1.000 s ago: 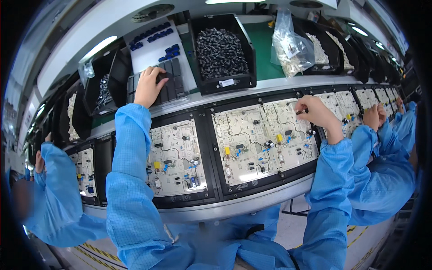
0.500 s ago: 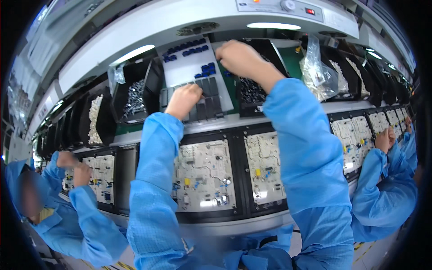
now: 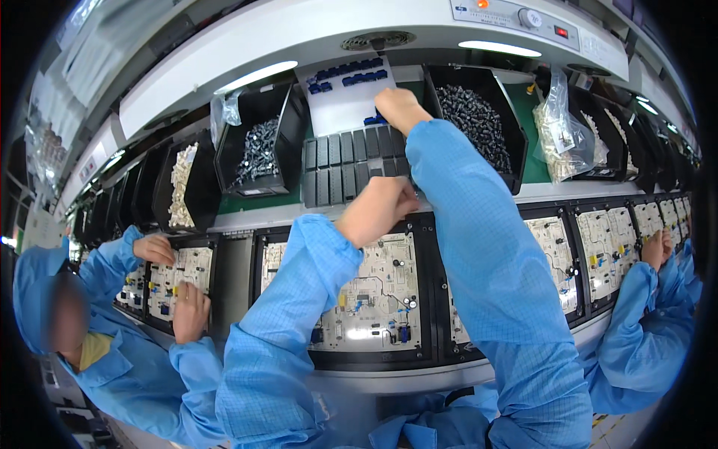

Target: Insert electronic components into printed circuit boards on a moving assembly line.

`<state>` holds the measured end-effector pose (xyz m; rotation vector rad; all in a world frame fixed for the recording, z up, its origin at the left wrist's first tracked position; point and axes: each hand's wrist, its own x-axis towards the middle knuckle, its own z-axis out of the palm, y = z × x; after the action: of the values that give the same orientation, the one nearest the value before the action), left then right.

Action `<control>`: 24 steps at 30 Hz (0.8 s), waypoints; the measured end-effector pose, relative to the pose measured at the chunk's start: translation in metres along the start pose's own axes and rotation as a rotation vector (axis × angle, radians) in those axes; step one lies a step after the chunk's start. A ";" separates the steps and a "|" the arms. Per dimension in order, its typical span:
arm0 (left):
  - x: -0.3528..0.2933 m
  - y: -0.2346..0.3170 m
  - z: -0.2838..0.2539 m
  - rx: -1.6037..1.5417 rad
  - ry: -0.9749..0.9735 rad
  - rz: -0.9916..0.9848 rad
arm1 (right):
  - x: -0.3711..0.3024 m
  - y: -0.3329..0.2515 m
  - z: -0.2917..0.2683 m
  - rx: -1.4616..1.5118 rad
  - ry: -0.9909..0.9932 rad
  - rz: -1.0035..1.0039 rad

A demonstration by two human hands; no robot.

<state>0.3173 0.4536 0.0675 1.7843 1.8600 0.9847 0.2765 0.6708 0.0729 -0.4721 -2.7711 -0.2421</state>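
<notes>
Small dark print and an emblem stand on the grey control panel (image 3: 502, 15) of the overhead hood (image 3: 314, 34), mostly left of the dial (image 3: 530, 18). The pale label (image 3: 580, 140) on the clear bag (image 3: 554, 101) and the circuit boards' (image 3: 385, 307) markings are illegible.

The left hand (image 3: 378, 209) and right hand (image 3: 404, 109) are bare; the blue sleeves (image 3: 490, 232) are baggy and wrinkly, with tiny squares.

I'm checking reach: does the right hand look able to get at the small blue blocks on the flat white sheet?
Probably yes: the right hand is at the right edge of the white sheet, by the nearest blue blocks, with nothing visibly between.
</notes>
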 end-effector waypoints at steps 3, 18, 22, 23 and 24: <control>0.003 0.018 0.014 -0.346 -0.084 -0.146 | 0.002 0.011 -0.027 -0.007 0.090 -0.086; -0.017 0.076 0.047 -0.511 -0.259 -0.152 | -0.352 0.043 -0.201 1.421 0.048 0.208; -0.016 0.079 0.072 -0.386 -0.243 -0.138 | -0.431 0.057 -0.156 1.324 0.121 0.461; -0.015 0.078 0.076 -0.314 -0.242 -0.153 | -0.441 0.053 -0.149 1.348 0.150 0.502; -0.014 0.077 0.081 -0.279 -0.221 -0.099 | -0.450 0.049 -0.145 1.371 0.178 0.542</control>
<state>0.4300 0.4538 0.0639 1.5527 1.5749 0.9190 0.7372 0.5527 0.0620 -0.6693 -1.8756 1.4953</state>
